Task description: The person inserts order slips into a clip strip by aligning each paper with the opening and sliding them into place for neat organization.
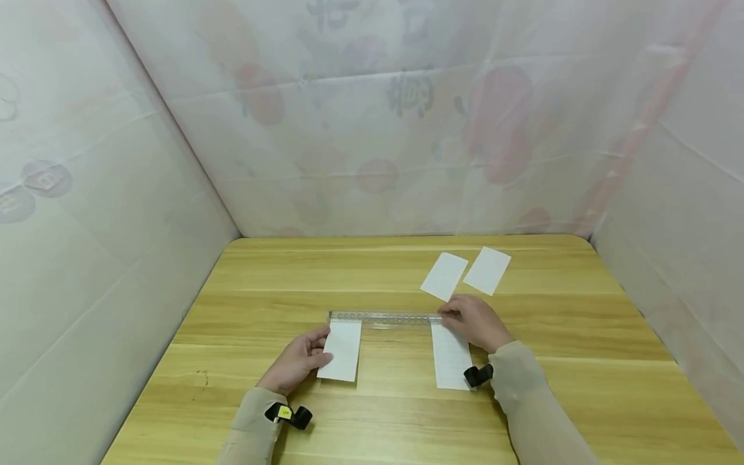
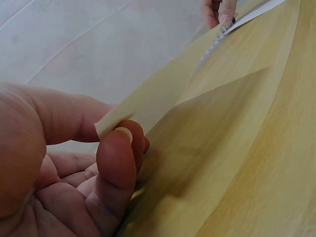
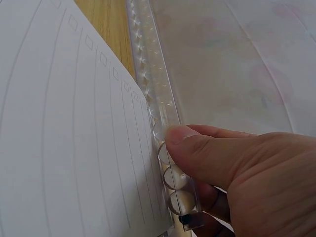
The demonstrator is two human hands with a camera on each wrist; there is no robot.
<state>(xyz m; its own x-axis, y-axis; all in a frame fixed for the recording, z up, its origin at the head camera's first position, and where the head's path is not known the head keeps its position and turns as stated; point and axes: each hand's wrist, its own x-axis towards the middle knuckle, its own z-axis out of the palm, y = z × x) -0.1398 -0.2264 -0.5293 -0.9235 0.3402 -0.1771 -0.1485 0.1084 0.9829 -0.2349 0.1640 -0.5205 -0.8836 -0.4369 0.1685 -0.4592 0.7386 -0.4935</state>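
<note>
My left hand [image 1: 296, 361] pinches the lower left edge of a small white paper sheet [image 1: 343, 352] between thumb and fingers. In the left wrist view this sheet [image 2: 153, 94] is tilted, its near edge raised off the wood. Across the tops of two sheets runs a clear plastic strip [image 1: 389, 319] with a row of round rings. My right hand [image 1: 479, 323] grips the strip's right end, thumb on top. Beside that hand lies the second sheet [image 1: 450, 361]; in the right wrist view this sheet [image 3: 74, 123] shows ruled lines with small boxes. Whether the rings pass through either sheet, I cannot tell.
Two more white sheets, a left one [image 1: 444, 276] and a right one [image 1: 488, 270], lie beyond my right hand on the wooden table [image 1: 232, 323]. Printed cloth walls [image 1: 378, 129] enclose the table at the back and both sides.
</note>
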